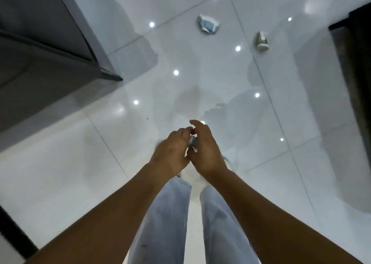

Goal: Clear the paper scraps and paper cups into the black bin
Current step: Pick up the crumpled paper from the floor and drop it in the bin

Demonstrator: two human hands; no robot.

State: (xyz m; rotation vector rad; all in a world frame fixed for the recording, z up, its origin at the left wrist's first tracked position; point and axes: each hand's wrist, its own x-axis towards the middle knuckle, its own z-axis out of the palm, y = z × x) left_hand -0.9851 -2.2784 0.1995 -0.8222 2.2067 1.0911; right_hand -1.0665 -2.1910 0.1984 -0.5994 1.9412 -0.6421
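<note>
My left hand point(172, 151) and my right hand point(204, 151) are pressed together in front of me above my legs. Between them shows a small grey-white piece of crumpled paper point(193, 142), mostly hidden by the fingers of both hands. Farther ahead on the glossy white tiled floor lies a crushed paper cup point(207, 25). A second paper cup point(262, 40) lies on its side to the right of it. No black bin can be made out for certain.
A dark grey cabinet point(40, 42) fills the upper left, its corner jutting toward the middle. A dark piece of furniture point(355, 62) stands at the right edge. Ceiling lights reflect as bright spots on the floor tiles point(261, 143). My legs in light trousers point(170, 223) are below.
</note>
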